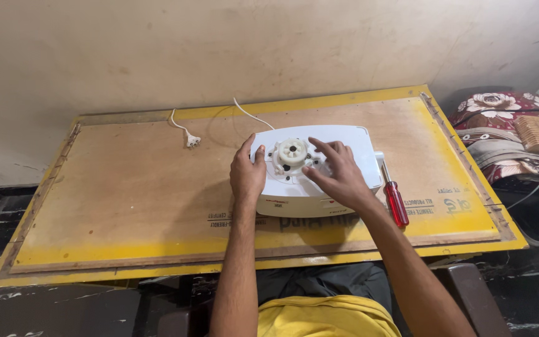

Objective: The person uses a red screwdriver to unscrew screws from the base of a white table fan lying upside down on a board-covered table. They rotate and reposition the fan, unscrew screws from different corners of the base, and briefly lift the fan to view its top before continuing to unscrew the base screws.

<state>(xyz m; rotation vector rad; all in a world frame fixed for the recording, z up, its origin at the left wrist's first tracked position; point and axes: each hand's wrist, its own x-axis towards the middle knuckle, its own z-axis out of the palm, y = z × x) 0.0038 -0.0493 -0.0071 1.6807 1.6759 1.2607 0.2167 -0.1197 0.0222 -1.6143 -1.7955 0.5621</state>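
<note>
A: Plywood board [126, 187] with yellow edges, plaster wall behind. Head view only. What's under the hands?

B: White appliance base [344, 146], lying on the board, both hands on it. Round hub [292, 151] on top sits between the hands.

A: Left hand [247, 175]?

B: Laid flat on the base's left edge, fingers loosely spread, pressing, not gripping anything.

A: Right hand [338, 173]?

B: Half open, fingers curled onto the top just right of the hub. Whether it pinches a small part, can't tell.

A: Risks?

B: My guess: base could slide if the left hand eases off. Red screwdriver [395, 201] lies just right of the right wrist, easy to knock and roll. Cord [247, 114] and plug [192, 141] trail beyond the left hand; could snag if the base turns.
</note>
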